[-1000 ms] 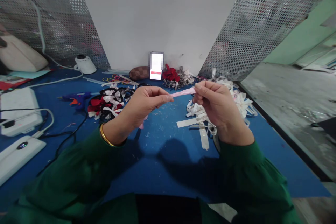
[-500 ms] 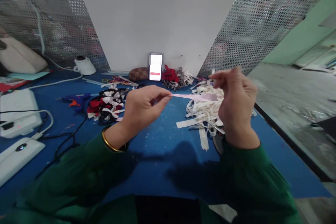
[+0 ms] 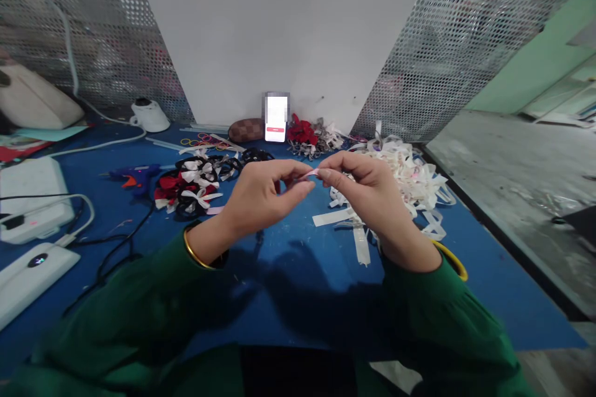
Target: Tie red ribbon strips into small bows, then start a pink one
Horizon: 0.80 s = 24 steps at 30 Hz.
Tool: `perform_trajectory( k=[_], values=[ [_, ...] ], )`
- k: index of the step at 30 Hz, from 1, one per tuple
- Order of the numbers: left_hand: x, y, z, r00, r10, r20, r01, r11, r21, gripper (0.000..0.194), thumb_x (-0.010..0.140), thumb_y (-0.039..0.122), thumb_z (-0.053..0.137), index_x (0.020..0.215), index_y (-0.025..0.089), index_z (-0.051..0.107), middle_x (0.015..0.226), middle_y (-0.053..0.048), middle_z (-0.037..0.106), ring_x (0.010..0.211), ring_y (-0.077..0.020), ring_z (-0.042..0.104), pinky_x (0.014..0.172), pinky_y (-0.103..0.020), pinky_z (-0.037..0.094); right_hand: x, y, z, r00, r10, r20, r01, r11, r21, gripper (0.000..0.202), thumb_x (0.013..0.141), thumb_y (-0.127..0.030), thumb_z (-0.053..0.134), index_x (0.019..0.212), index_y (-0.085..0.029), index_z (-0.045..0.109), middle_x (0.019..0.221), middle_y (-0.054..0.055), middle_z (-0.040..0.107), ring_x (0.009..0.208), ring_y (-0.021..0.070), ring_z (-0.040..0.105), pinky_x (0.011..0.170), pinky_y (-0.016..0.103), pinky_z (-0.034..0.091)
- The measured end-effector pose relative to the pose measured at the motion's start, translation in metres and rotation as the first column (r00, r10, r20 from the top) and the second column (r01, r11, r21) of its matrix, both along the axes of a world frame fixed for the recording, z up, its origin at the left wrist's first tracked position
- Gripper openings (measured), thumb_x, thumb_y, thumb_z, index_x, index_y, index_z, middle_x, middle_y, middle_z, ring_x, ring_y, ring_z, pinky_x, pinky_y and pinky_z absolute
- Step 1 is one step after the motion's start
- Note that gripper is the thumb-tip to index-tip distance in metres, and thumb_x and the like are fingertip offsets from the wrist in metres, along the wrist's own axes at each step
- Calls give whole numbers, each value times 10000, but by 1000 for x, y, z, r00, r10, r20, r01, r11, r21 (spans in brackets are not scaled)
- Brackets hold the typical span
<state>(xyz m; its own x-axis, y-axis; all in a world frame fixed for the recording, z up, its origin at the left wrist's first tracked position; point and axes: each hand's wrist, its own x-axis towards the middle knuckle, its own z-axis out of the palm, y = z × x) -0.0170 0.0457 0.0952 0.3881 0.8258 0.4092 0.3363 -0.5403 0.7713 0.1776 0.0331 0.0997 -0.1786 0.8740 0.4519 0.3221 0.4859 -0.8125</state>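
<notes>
Between my two hands is a small piece of pink ribbon [image 3: 313,172], mostly covered by fingers. My left hand [image 3: 263,195] pinches its left side between thumb and fingertips. From the right, my right hand [image 3: 367,192] pinches the other side, its fingertips almost touching those of the left. Beyond my right hand lies a heap of cream ribbon pieces [image 3: 416,177], with flat cream strips [image 3: 333,217] near its left edge. A pile of black, red and white bows [image 3: 190,183] sits left of my left hand.
A lit phone [image 3: 276,116] stands against a white board [image 3: 279,31], beside a brown checkered case [image 3: 245,130] and red and grey bows [image 3: 307,134]. At left are a blue glue gun [image 3: 139,177], cables, a white cup [image 3: 149,116] and white power units [image 3: 35,192].
My right hand has come left and down to my left hand, its fingers now closed on the ribbon. The pink strip, stretched out to the right before, now shows only as a short piece.
</notes>
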Motion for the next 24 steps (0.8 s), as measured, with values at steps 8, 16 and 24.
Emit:
perform_trajectory(
  k=[8,16,24],
  values=[
    [0,9,-5,923,-110,368,313,770,-555,316,844,466,684,779,161,731,696,-40,689,519,-115,594,551,-248,499,2,-3,4,993,26,113,-34,997,70,108,889,-262,647,819,-191,689,781,13,694,737,148,618,676,272,466],
    [3,4,-1,953,8,301,132,887,-442,234,788,379,752,856,155,759,604,16,590,489,-76,501,416,-172,408,4,-5,9,994,-30,108,30,1000,2,146,882,-227,616,750,-175,649,701,-4,613,655,123,539,610,256,404],
    [3,2,-4,965,-18,262,152,853,-500,290,765,444,762,850,167,746,529,42,513,405,-69,431,311,-172,327,1,-1,1,984,-98,152,80,990,119,101,868,-203,615,781,-192,665,758,7,670,722,158,612,672,290,457]
  ],
)
